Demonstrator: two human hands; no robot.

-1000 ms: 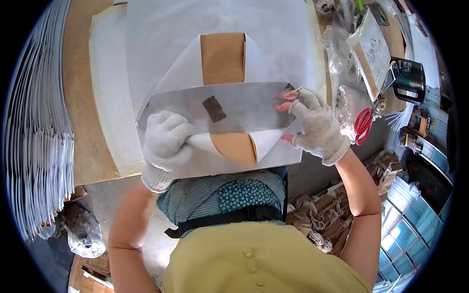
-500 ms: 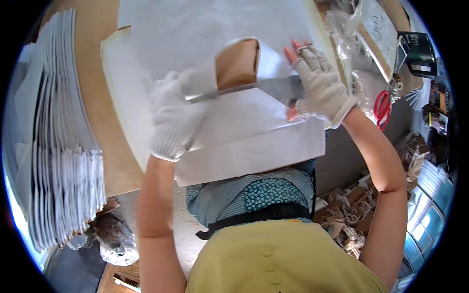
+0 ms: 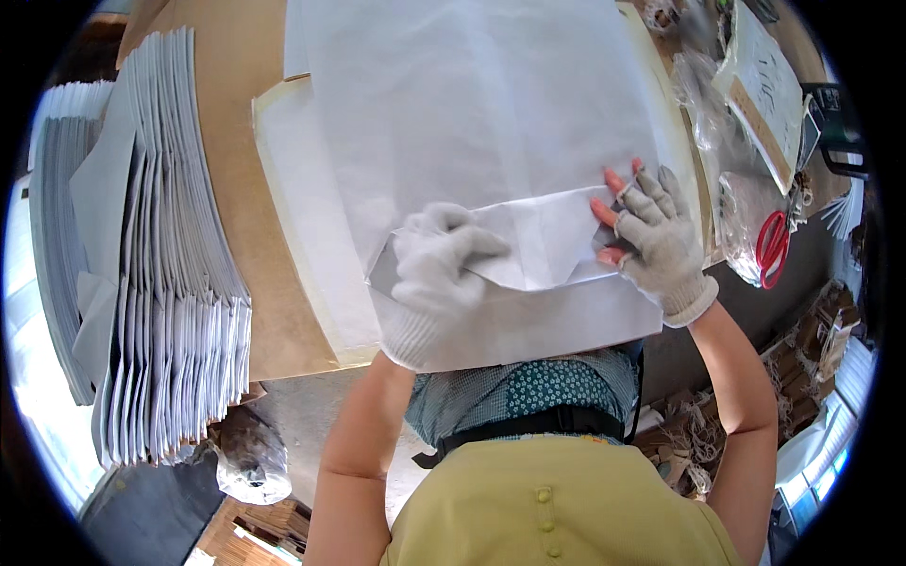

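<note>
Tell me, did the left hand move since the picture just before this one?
Yes. Going by the paper stack at the picture's left, the left hand has moved right, farther from the stack.

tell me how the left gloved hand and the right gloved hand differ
Pose: the left hand is bunched up, while the right hand is spread open.
Fingertips: the right hand's glove leaves bare fingertips, while none show bare on the left hand.
Place: the left hand is toward the left end of the folded white paper, the right hand toward its right end.
Both wear pale knitted gloves.
</note>
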